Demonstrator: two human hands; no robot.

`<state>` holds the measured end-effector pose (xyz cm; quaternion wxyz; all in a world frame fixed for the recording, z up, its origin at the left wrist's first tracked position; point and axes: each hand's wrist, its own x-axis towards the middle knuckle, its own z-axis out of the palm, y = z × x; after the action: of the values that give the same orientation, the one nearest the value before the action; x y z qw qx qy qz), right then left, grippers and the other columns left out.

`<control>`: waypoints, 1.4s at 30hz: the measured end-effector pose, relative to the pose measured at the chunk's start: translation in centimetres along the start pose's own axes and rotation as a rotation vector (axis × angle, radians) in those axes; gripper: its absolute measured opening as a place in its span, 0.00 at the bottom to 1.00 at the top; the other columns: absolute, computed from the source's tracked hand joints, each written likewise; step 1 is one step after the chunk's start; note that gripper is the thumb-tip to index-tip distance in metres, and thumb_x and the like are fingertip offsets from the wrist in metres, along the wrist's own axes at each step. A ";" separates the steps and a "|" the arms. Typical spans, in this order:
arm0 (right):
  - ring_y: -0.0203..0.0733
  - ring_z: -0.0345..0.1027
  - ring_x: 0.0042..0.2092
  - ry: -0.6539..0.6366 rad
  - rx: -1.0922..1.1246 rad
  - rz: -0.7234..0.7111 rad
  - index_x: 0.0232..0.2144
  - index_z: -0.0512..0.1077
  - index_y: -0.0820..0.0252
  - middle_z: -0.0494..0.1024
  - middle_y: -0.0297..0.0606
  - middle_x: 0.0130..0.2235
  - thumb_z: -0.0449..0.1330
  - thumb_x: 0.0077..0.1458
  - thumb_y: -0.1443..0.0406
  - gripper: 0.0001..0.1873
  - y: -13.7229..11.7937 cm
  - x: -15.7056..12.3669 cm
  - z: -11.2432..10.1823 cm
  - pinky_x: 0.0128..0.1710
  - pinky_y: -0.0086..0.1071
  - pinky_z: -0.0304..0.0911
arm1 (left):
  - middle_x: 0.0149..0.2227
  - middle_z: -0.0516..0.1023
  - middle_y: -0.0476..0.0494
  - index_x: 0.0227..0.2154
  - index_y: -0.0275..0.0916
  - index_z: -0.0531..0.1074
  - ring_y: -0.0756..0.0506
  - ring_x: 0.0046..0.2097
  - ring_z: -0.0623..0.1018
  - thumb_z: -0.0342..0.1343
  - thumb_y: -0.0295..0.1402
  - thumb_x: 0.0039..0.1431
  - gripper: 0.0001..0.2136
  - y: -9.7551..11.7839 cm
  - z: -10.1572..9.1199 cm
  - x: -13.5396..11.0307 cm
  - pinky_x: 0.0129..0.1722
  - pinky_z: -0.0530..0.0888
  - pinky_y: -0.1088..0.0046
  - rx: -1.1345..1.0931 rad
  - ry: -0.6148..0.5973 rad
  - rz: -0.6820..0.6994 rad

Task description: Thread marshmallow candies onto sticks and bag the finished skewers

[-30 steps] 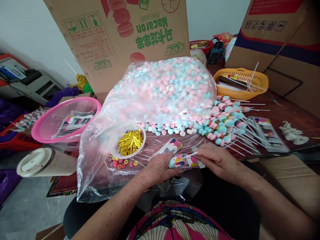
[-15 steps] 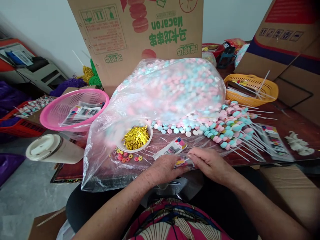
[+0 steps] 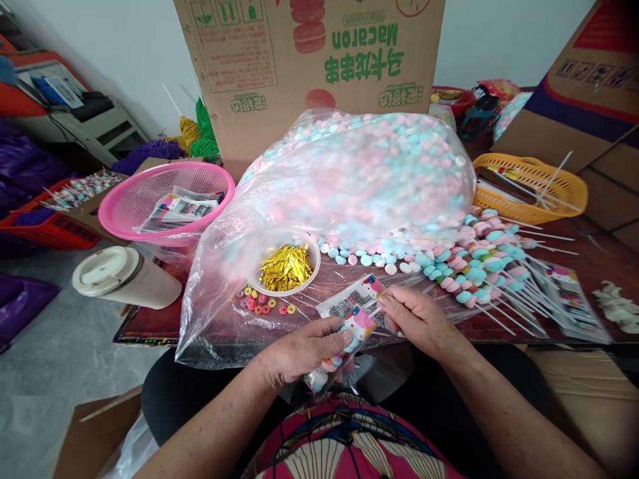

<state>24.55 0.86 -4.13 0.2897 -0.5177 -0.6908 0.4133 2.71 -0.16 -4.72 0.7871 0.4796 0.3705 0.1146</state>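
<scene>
My left hand [image 3: 307, 352] is wrapped round a bagged marshmallow skewer [image 3: 360, 324]. Its clear bag has a colourful printed top, and pink and blue sweets show in the lower part, partly behind my fingers. The thumb and fingers of my right hand [image 3: 412, 316] pinch the white stick that comes out of the bag's top. Just beyond the hands, a flat printed bag [image 3: 344, 297] lies on the table. A white bowl [image 3: 315, 276] of gold twist ties [image 3: 285, 267] stands left of it, with small ring-shaped sweets [image 3: 259, 304] in front.
A big clear bag of pastel sweets [image 3: 359, 173] fills the middle. Unbagged skewers [image 3: 482, 263] are piled at right below a yellow basket [image 3: 559, 193]. At left are a pink basket [image 3: 112, 213] with printed bags and a lidded cup [image 3: 154, 283]. A cardboard box [image 3: 279, 126] stands behind.
My left hand has tilted and moved slightly down-left, bringing the bagged skewer into clearer sight. My right hand still pinches at its upper end. The view has shifted left.
</scene>
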 end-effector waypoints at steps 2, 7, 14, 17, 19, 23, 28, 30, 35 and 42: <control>0.33 0.55 0.21 0.011 -0.056 -0.004 0.17 0.58 0.58 0.63 0.29 0.17 0.47 0.60 0.57 0.21 -0.3 0.5 0.9 0.23 0.28 0.52 | 0.23 0.69 0.51 0.35 0.37 0.63 0.55 0.20 0.66 0.51 0.54 0.52 0.22 -0.7 1.0 0.4 0.18 0.61 0.81 -0.101 0.075 -0.013; 0.32 0.56 0.21 -0.006 0.066 0.030 0.24 0.64 0.59 0.67 0.30 0.21 0.47 0.59 0.57 0.16 -0.5 1.2 2.1 0.23 0.28 0.55 | 0.22 0.66 0.53 0.31 0.38 0.63 0.56 0.17 0.62 0.49 0.53 0.53 0.20 -0.4 1.6 0.6 0.13 0.53 0.85 -0.018 0.266 -0.058; 0.33 0.59 0.25 -0.184 0.050 0.030 0.22 0.61 0.59 0.66 0.29 0.21 0.51 0.57 0.58 0.15 -0.2 0.0 4.7 0.25 0.27 0.55 | 0.20 0.66 0.52 0.31 0.37 0.64 0.54 0.17 0.64 0.40 0.58 0.55 0.26 -0.9 1.1 0.9 0.11 0.57 0.83 0.006 0.426 -0.036; 0.33 0.60 0.25 -0.136 0.013 0.001 0.22 0.60 0.58 0.66 0.29 0.21 0.48 0.59 0.60 0.15 -0.3 -0.3 5.4 0.26 0.28 0.55 | 0.23 0.69 0.50 0.33 0.37 0.63 0.53 0.19 0.69 0.44 0.59 0.52 0.26 -1.9 1.1 0.7 0.14 0.61 0.81 -0.156 0.231 0.040; 0.33 0.59 0.24 -0.086 -0.047 -0.054 0.21 0.60 0.58 0.65 0.29 0.21 0.49 0.58 0.61 0.14 -0.4 -0.2 5.4 0.26 0.28 0.54 | 0.24 0.69 0.51 0.35 0.38 0.62 0.54 0.20 0.69 0.52 0.55 0.50 0.23 -2.2 1.2 0.5 0.17 0.62 0.81 -0.187 0.138 0.058; 0.33 0.55 0.21 -0.057 -0.002 0.022 0.18 0.57 0.57 0.62 0.28 0.18 0.51 0.55 0.60 0.15 -0.6 0.4 5.4 0.21 0.27 0.51 | 0.23 0.67 0.53 0.33 0.38 0.62 0.54 0.21 0.67 0.49 0.49 0.56 0.17 -1.5 1.0 0.4 0.18 0.61 0.81 0.064 0.155 0.052; 0.33 0.56 0.17 0.099 0.141 0.077 0.23 0.61 0.57 0.67 0.30 0.18 0.46 0.59 0.59 0.15 -1.4 1.2 4.5 0.17 0.28 0.55 | 0.20 0.67 0.52 0.27 0.38 0.63 0.53 0.20 0.68 0.47 0.43 0.57 0.13 -0.7 0.6 0.7 0.18 0.63 0.80 0.046 0.152 -0.029; 0.40 0.69 0.32 0.169 -0.125 -0.234 0.33 0.67 0.59 0.76 0.40 0.31 0.48 0.59 0.63 0.10 -1.7 1.1 3.7 0.32 0.35 0.65 | 0.19 0.67 0.52 0.25 0.38 0.62 0.53 0.18 0.67 0.48 0.42 0.55 0.12 -0.9 0.5 0.8 0.16 0.63 0.80 -0.075 0.176 -0.071; 0.52 0.63 0.51 -0.245 -0.873 -0.891 0.47 0.67 0.63 0.75 0.48 0.46 0.51 0.53 0.73 0.18 -1.3 0.7 3.3 0.55 0.54 0.50 | 0.18 0.66 0.51 0.24 0.37 0.65 0.53 0.18 0.66 0.51 0.41 0.54 0.12 -1.5 0.1 1.0 0.15 0.62 0.80 0.030 0.100 -0.144; 0.48 0.67 0.31 -0.483 -0.770 -0.621 0.26 0.69 0.62 0.74 0.44 0.26 0.50 0.48 0.73 0.08 -0.7 0.1 5.2 0.41 0.50 0.62 | 0.27 0.73 0.43 0.30 0.37 0.67 0.45 0.26 0.73 0.52 0.35 0.54 0.06 0.1 -0.1 -0.8 0.23 0.69 0.71 0.909 0.118 0.006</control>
<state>19.88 -0.58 -6.07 0.0207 -0.2487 -0.9592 0.1328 2.07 -0.51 -4.30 0.4740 0.7700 0.4260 -0.0300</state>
